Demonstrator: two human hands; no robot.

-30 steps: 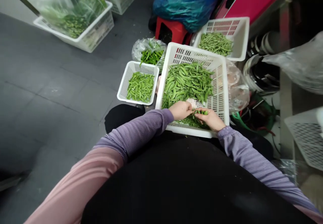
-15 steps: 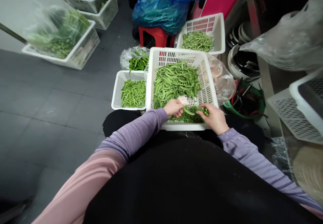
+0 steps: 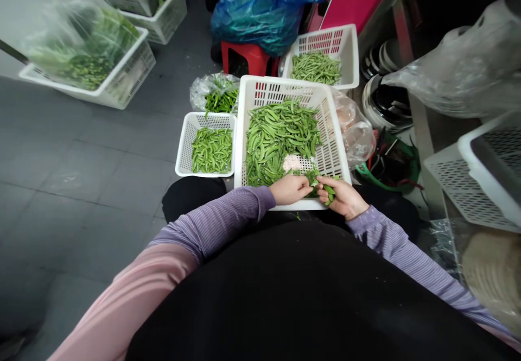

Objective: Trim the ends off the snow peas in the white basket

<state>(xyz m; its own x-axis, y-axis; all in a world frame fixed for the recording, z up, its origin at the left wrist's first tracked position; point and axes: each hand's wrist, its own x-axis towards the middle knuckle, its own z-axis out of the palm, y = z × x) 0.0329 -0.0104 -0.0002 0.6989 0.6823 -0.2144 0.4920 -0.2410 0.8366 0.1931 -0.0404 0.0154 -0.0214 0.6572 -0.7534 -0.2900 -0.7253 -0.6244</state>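
Note:
Over the near end of a large white basket [image 3: 337,133], both of my hands work close together. My right hand [image 3: 345,198] is closed around a few green snow pea pods [image 3: 329,191], its thumb and finger pinched toward the left. My left hand [image 3: 290,189] is closed, back upward, its fingertips almost meeting those of the right; what they pinch is hidden. A big heap of snow peas [image 3: 280,127] fills the far and left part of the basket. Finer green scraps [image 3: 311,175] lie at the near end, partly under my hands, beside a pale pinkish patch [image 3: 291,163].
To the left stands a smaller white basket [image 3: 179,152] of green pods, with a clear bag of green peppers [image 3: 222,100] behind. Another white basket [image 3: 353,59] holds green beans. A red stool [image 3: 252,59] bears a blue bag [image 3: 260,13]. A green container [image 3: 401,182] sits at right.
My left hand has turned knuckles-up and moved slightly right and nearer. My right hand has come slightly nearer and turned, showing the pods in its fingers. The view has shifted slightly.

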